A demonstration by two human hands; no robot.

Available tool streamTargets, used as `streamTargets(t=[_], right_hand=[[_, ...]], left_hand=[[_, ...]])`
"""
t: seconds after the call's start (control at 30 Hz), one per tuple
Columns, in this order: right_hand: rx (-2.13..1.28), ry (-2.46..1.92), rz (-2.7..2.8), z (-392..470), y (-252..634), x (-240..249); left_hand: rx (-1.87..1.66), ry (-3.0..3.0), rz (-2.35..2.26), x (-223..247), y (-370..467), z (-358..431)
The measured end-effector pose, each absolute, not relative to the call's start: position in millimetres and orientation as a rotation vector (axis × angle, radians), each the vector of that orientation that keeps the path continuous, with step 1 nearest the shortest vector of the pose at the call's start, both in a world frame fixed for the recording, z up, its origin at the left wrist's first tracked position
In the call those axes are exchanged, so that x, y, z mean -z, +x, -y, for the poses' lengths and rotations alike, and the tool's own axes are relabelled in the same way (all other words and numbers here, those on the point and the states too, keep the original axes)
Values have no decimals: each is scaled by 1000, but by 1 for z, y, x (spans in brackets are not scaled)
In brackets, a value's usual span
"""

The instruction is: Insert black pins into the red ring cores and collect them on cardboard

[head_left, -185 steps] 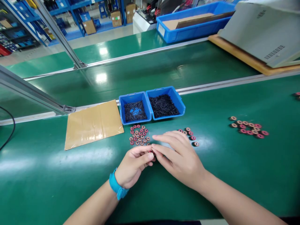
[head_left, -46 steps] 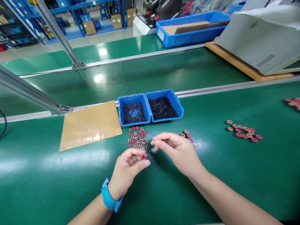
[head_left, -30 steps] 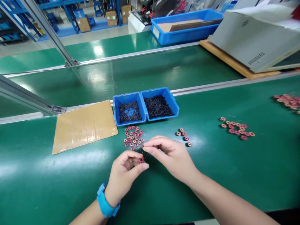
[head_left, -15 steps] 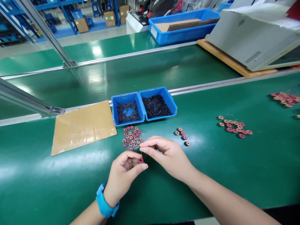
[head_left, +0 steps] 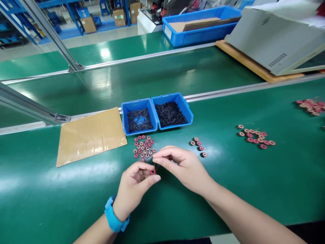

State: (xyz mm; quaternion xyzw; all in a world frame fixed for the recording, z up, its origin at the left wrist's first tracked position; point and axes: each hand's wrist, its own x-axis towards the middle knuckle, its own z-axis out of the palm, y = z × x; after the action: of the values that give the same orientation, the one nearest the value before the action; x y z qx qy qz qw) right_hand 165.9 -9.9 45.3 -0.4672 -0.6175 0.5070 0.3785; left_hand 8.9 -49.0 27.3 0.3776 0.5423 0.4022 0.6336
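Ring of ribbed red and black [head_left: 152, 172] sits pinched in your left hand's [head_left: 134, 184] fingers above the glossy green worktop [head_left: 243, 183]; your right hand [head_left: 184, 167], farther off moments ago, now closes narrow, apparently on thin curved wires [head_left: 156, 166], suggesting fine wire handling.

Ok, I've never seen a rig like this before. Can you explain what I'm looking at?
There's no machine: these are a person's two bare hands, seen by one camera worn on the head, looking forward and down. The left hand, with a blue band at its wrist, holds a small red ring between thumb and finger. The right hand pinches what look like thin wires rising from it. On the green table lie more rings in separate groups, a cardboard sheet, and two blue bins side by side. Both bins hold thin dark pieces; one also has bright blue bits.
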Motion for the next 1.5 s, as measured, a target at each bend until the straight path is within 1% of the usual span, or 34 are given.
streamTargets(t=[0.77,1.03,1.17,1.3,1.5], right_hand=[[-1355,-1194,1579,10,169,-45],[-1270,-1070,1744,9,171,-49],[-1210,-1111,1677,6,175,-47],[-1064,-1215,1608,4,181,-52],[-850,-1214,1915,14,179,-62]], left_hand=[[-915,911,-1231,-27,8,49],[-921,904,-1234,-26,7,49],[-917,888,-1259,-26,6,50],[-922,865,-1265,-27,7,50],[-942,862,-1260,-25,8,50]])
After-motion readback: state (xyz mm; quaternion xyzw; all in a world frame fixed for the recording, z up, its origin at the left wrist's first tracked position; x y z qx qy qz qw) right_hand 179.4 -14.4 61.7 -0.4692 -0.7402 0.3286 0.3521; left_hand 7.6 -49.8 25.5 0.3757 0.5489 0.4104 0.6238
